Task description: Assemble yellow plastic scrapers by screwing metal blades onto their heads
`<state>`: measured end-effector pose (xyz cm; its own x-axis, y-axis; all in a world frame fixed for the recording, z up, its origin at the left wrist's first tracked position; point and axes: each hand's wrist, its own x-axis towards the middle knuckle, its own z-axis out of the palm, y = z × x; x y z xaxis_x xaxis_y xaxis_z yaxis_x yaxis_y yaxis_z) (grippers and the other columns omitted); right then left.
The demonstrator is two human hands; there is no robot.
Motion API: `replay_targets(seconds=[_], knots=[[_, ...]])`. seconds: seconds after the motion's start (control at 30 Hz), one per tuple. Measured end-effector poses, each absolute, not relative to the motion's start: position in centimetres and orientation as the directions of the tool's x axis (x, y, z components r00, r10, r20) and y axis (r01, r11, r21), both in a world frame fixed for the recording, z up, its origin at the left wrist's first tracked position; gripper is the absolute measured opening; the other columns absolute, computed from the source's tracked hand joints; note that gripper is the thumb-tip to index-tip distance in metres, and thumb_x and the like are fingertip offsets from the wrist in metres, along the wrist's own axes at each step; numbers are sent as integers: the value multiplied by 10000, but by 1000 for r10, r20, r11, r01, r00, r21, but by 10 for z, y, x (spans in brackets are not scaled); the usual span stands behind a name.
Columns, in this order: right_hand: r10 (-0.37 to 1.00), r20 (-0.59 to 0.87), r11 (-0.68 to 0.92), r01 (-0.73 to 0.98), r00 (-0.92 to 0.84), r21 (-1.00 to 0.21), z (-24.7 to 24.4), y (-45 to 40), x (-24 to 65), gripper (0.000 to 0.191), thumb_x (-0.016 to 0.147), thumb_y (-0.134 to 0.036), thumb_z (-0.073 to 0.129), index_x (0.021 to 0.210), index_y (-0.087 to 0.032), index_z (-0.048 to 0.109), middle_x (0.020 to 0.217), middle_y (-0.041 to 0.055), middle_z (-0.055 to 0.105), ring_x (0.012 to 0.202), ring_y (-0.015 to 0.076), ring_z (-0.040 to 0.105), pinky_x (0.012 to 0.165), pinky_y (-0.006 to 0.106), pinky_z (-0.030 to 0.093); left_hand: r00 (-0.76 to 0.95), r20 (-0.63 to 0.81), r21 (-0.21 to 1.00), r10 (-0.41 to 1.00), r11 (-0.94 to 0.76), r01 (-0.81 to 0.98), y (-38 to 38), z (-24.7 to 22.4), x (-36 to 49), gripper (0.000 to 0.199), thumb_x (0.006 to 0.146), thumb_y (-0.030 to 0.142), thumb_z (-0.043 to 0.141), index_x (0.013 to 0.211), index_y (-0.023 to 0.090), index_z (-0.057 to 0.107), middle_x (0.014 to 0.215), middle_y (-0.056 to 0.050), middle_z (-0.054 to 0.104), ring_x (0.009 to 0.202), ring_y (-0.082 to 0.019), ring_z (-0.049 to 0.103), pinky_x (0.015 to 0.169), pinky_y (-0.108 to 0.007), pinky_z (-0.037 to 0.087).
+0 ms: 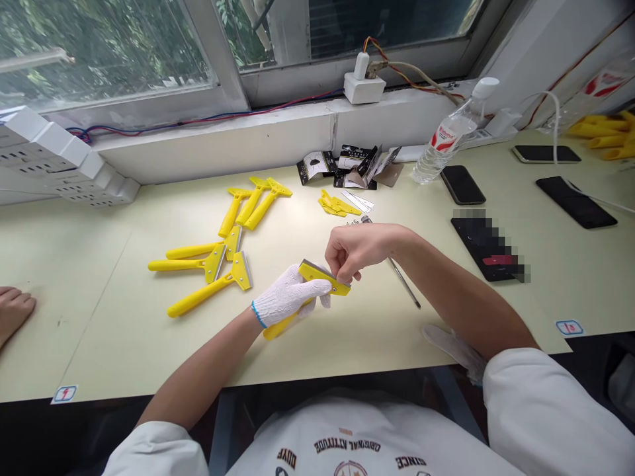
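Head view, pale desk (pixel 99 330) below a window (pixel 99 46), six yellow scrapers (pixel 231 215), four phones (pixel 463 184), my gloved left hand (pixel 290 295) gripping a seventh scraper (pixel 325 277), right fingers (pixel 342 258) pinching it

Tee (pixel 347 444) w/ "ORIGINAL ATTITUDE", "SINCE"

Dark smartphones (pixel 463 184) lie toward the right of the tabletop (pixel 74 264) beside a clear plastic water bottle (pixel 449 135); a white power strip (pixel 54 158) sits at the left, and a white plug adapter (pixel 364 86) stands on the windowsill (pixel 198 149).
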<state>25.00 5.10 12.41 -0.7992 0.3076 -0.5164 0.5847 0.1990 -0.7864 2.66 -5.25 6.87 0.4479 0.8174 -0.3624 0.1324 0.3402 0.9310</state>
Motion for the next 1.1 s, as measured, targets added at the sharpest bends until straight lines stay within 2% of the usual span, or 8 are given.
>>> replay_targets(seconds=[0.17, 0.6, 0.73, 0.8, 0.9, 0.97, 1.03, 1.1], knots=[[321, -508, 251, 589, -799, -768, 128, 48, 249, 76, 722, -228, 739, 787, -191, 749, 762, -2, 788, 723, 181, 756, 605, 262, 493, 539, -328, 939, 776, 328, 100, -51, 66, 27, 298, 941, 449, 709, 984, 163, 784, 790, -61, 747, 456, -106, 491, 463, -260, 385], [429, -457, 254, 590, -779, -766, 132, 47, 250, 60, 738, -243, 713, 783, -207, 728, 766, 0, 776, 719, 185, 741, 624, 269, 536, 484, -319, 941, 815, 333, 61, -47, 59, 27, 333, 949, 469, 711, 878, 146, 747, 774, -57, 731, 444, -94, 505, 462, -257, 406], [428, -508, 228, 634, -747, -739, 129, 60, 261, 142, 807, -346, 757, 858, -214, 750, 861, 33, 801, 771, 197, 736, 650, 280, 527, 456, -328, 931, 827, 364, 10, -46, 54, 27, 327, 947, 473, 720, 906, 148, 727, 798, -58, 739, 426, -88, 500, 434, -257, 405], [525, -588, 191, 758, -615, -623, 124, 72, 273, 262, 851, -470, 768, 876, -210, 747, 911, 73, 808, 778, 223, 744, 641, 305, 515, 431, -345, 919, 834, 394, -27, -46, 52, 28, 319, 931, 468, 734, 936, 149, 723, 805, -54, 734, 419, -79, 474, 420, -258, 404], [781, -600, 55, 976, -173, -211, 112, 88, 291, 364, 840, -549, 790, 787, -198, 708, 818, 129, 772, 758, 285, 742, 658, 368, 495, 387, -385, 892, 838, 445, -75, -44, 47, 31, 334, 908, 472, 763, 997, 154, 710, 807, -36, 709, 417, -67, 442, 407, -253, 404], [814, -581, -19, 1000, 3, -22, 103, 96, 298, 358, 836, -530, 793, 752, -193, 705, 758, 138, 755, 764, 306, 742, 692, 396, 500, 362, -410, 870, 837, 478, -120, -42, 42, 32, 368, 899, 488, 784, 1048, 166, 689, 803, -16, 685, 420, -62, 436, 403, -242, 405], [758, -652, -23, 1000, 9, -13, 95, 102, 302, 308, 832, -468, 791, 741, -184, 720, 759, 135, 768, 768, 289, 744, 708, 388, 519, 339, -411, 860, 846, 483, -163, -41, 36, 33, 397, 901, 502, 793, 1088, 176, 664, 814, -6, 679, 422, -61, 446, 407, -237, 419], [686, -725, -9, 996, -61, -92, 93, 105, 306, 237, 813, -386, 791, 731, -171, 734, 782, 131, 785, 765, 259, 744, 700, 361, 538, 322, -391, 867, 862, 463, -186, -39, 31, 33, 395, 913, 502, 788, 1089, 177, 649, 837, -12, 695, 421, -67, 470, 411, -244, 437]])
